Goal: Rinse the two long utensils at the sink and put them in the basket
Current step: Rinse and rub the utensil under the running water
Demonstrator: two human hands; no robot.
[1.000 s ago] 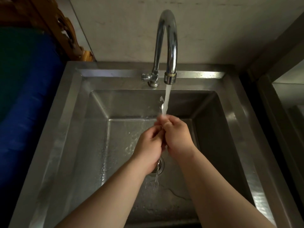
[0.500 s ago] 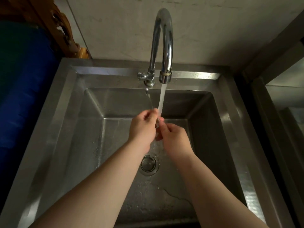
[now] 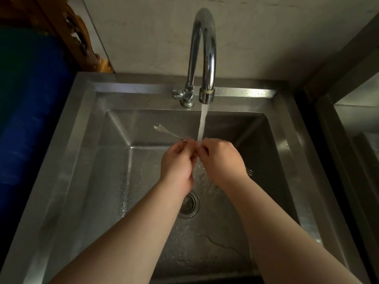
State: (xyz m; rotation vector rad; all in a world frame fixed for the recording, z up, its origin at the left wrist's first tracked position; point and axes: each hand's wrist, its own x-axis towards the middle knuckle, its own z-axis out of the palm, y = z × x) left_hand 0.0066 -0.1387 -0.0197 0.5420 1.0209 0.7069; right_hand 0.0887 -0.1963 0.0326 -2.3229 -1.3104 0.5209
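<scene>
Over the steel sink (image 3: 86, 160), my left hand (image 3: 178, 162) and my right hand (image 3: 221, 160) meet under the running water (image 3: 203, 124). A thin metal spoon (image 3: 164, 130) sticks out up and to the left from my left fingers, which pinch its handle. Fork tines (image 3: 249, 171) show just past the right side of my right hand. The middle of both utensils is hidden inside my fingers. No basket is in view.
The chrome gooseneck tap (image 3: 205, 48) stands at the sink's back rim, its stream falling onto my fingertips. The drain (image 3: 189, 203) lies below my left wrist. A blue surface (image 3: 30, 119) borders the left and a steel frame (image 3: 338, 130) the right.
The spoon end has swung from pointing up at the tap to pointing left. The fork tines, earlier hanging below my hands, now show right of my right hand.
</scene>
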